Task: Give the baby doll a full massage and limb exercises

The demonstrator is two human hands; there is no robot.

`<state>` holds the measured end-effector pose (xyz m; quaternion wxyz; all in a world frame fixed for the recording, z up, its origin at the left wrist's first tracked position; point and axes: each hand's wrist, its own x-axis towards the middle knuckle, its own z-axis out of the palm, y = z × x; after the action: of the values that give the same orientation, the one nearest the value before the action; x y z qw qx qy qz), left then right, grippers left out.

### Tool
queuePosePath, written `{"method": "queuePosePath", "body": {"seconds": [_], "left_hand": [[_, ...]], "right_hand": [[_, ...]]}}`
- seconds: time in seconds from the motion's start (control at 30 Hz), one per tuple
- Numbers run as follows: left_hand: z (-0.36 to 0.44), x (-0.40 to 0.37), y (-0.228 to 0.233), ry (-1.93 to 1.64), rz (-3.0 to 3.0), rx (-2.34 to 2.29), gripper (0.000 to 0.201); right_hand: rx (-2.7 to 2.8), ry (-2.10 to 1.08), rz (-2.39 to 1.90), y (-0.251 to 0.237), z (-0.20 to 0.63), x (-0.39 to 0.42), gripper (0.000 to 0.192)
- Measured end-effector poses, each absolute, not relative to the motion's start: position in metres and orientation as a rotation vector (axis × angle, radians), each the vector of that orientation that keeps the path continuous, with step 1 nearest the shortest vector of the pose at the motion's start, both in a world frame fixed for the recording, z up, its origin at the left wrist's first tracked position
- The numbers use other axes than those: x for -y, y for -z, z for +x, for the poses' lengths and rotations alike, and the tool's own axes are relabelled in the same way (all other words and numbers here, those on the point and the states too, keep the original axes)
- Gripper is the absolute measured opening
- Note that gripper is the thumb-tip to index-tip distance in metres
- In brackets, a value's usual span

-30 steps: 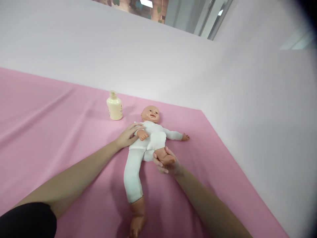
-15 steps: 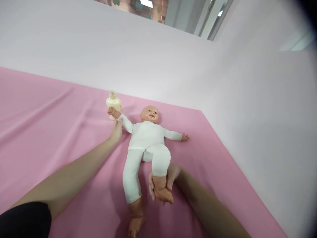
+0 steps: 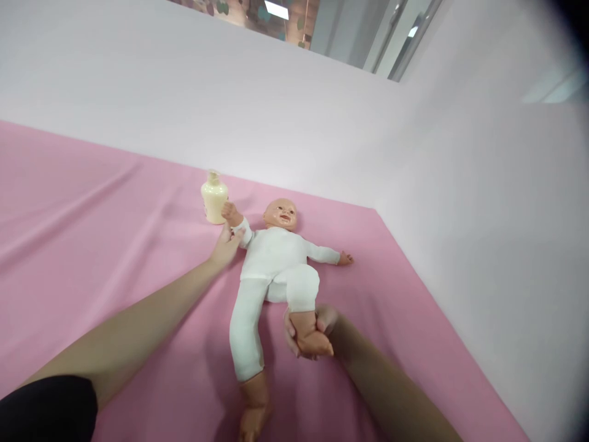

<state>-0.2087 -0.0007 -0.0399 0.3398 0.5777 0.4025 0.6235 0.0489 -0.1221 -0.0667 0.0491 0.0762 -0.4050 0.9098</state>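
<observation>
- Doll [image 3: 276, 258] lies face-up on pink sheet [image 3: 92, 245], mid-frame, near the white wall [image 3: 276, 110].
- My left hand [image 3: 225, 248]: grip pinched on doll's sleeved arm, lifted twd the cream bottle [image 3: 214, 197].
- My right hand [image 3: 313, 331]: grip wrapped round doll's bare foot, knee bent.
- Other leg flat, straight twd me.
</observation>
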Motion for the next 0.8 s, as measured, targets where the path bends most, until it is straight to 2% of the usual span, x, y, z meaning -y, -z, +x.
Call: {"method": "queuePosePath", "body": {"seconds": [0.13, 0.3, 0.57, 0.8], "left_hand": [[-0.207, 0.011, 0.035, -1.385, 2.137, -0.958, 0.041], [-0.206, 0.019, 0.025, -1.141, 2.543, -0.854, 0.039], [-0.204, 0.022, 0.023, -1.113, 2.568, -0.893, 0.038], [-0.205, 0.015, 0.035, -1.342, 2.208, -1.021, 0.038]], "right_hand": [[1.112, -2.575, 0.063, 0.061, 0.049, 0.122, 0.06], [0.947, -2.358, -0.248, 0.042, 0.047, 0.119, 0.048], [0.987, -2.315, -0.272, 0.043, 0.048, 0.118, 0.048], [1.115, -2.441, -0.174, 0.059, 0.059, 0.122, 0.056]]}}
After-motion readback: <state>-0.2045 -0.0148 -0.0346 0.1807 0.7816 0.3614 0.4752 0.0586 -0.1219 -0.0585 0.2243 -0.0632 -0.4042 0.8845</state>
